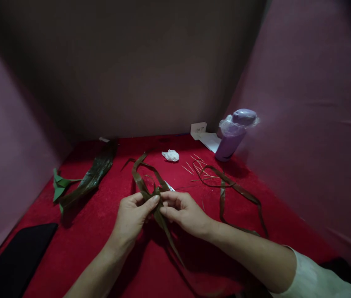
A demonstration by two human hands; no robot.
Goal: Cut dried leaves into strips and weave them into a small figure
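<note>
My left hand point(136, 213) and my right hand point(186, 213) meet over the red cloth, both pinching a bundle of long brownish-green leaf strips point(139, 180). The strips cross or knot between my fingertips; the exact fold is hidden by my fingers. Loops rise above my hands, and a loose end hangs down toward me. Just behind my right fingertips, a metal tip, perhaps of scissors point(170, 186), shows on the cloth. More leaf strips point(243, 190) lie curled to the right of my right hand.
Several thin wooden sticks point(203, 167) lie scattered beyond my hands, near a crumpled white tissue point(171, 155). A purple bin with a plastic liner point(229, 145) stands back right beside white papers point(209, 140). Wide dark leaves point(94, 171), a green folded leaf point(60, 184) and a black flat object point(20, 256) are left.
</note>
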